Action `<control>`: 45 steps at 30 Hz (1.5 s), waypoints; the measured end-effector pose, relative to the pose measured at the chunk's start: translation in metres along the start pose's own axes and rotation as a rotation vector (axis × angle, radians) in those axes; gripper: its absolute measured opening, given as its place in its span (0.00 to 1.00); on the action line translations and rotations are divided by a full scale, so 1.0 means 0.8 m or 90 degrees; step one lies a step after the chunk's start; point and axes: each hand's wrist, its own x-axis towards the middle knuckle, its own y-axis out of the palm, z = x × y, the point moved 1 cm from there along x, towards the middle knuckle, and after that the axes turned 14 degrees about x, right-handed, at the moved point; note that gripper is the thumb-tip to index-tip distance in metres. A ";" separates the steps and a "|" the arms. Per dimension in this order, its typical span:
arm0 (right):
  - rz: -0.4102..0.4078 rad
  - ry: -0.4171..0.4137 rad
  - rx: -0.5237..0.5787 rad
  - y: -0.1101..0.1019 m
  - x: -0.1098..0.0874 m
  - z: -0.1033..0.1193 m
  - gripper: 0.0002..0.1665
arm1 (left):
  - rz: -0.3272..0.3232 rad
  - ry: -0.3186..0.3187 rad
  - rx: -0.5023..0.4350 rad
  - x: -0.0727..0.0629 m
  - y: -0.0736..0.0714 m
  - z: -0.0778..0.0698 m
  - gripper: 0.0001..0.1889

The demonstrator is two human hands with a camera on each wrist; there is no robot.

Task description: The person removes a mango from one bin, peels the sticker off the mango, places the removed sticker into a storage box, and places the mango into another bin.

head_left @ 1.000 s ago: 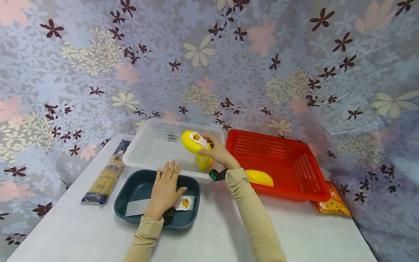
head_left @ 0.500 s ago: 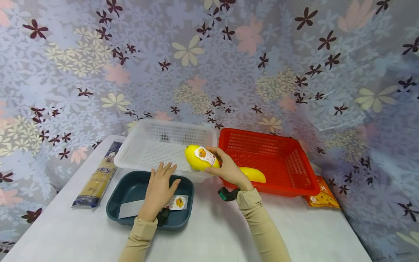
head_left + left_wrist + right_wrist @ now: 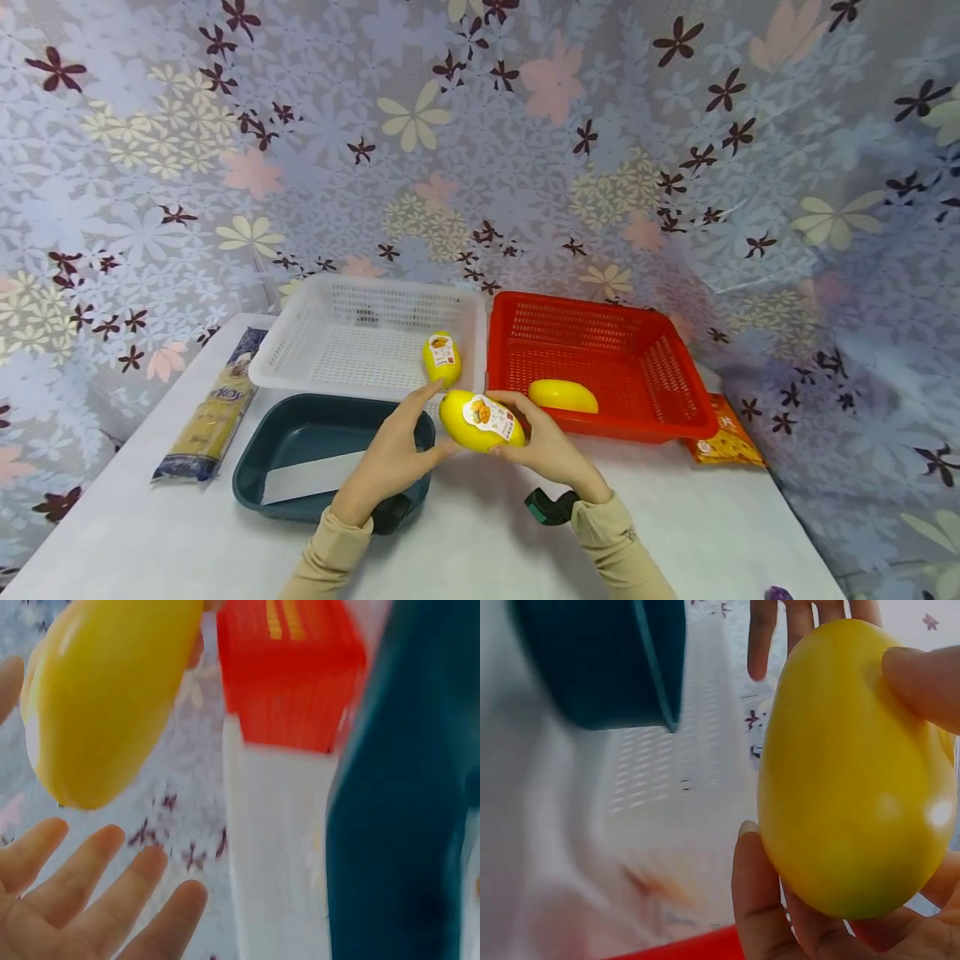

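A yellow mango (image 3: 480,421) with a white fruit-picture label sits in my right hand (image 3: 551,450), whose fingers and thumb grip its right end above the table. The right wrist view shows the mango (image 3: 855,772) close up, thumb on one side and fingers beneath. My left hand (image 3: 393,458) is held at the mango's left end, over the dark teal tub's right side. Its spread, fairly straight fingers (image 3: 135,889) stand apart from the mango (image 3: 112,697) in the left wrist view. A second labelled mango (image 3: 442,358) lies in the white basket (image 3: 352,371).
The teal tub (image 3: 251,467) holds a white paper strip (image 3: 311,479). A red basket (image 3: 645,429) on the right contains another yellow mango (image 3: 562,395). A pasta packet (image 3: 213,408) lies far left, an orange snack bag (image 3: 727,437) far right. A patterned curtain hangs behind.
My right hand has brought the mango out of the white basket, nearer to me. My left hand has moved right from over the teal tub toward the mango. The view has shifted slightly.
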 end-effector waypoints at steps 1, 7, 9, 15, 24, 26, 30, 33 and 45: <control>0.000 0.002 -0.003 0.001 -0.007 -0.004 0.40 | 0.012 0.009 -0.008 -0.001 0.005 -0.002 0.44; 0.004 0.022 -0.039 0.003 -0.049 -0.037 0.40 | 0.102 0.045 -0.033 -0.010 0.038 -0.021 0.44; -0.004 0.037 -0.038 0.002 -0.063 -0.047 0.40 | 0.126 0.046 -0.026 -0.014 0.050 -0.029 0.44; -0.041 0.082 -0.054 -0.008 -0.097 -0.074 0.40 | 0.087 0.027 -0.057 -0.021 0.090 -0.039 0.42; -0.047 0.149 -0.039 -0.008 -0.104 -0.099 0.41 | 0.094 -0.016 -0.172 -0.019 0.118 -0.022 0.37; -0.055 0.147 -0.033 -0.008 -0.102 -0.102 0.41 | 0.119 -0.027 -0.171 -0.018 0.121 -0.018 0.37; -0.068 0.153 -0.011 -0.007 -0.101 -0.108 0.41 | 0.148 -0.040 -0.151 -0.017 0.127 -0.015 0.36; -0.074 0.152 0.007 -0.005 -0.100 -0.111 0.41 | 0.147 -0.044 -0.124 -0.018 0.130 -0.014 0.35; -0.100 0.156 0.031 0.000 -0.100 -0.109 0.40 | 0.129 -0.069 -0.055 -0.020 0.133 -0.012 0.30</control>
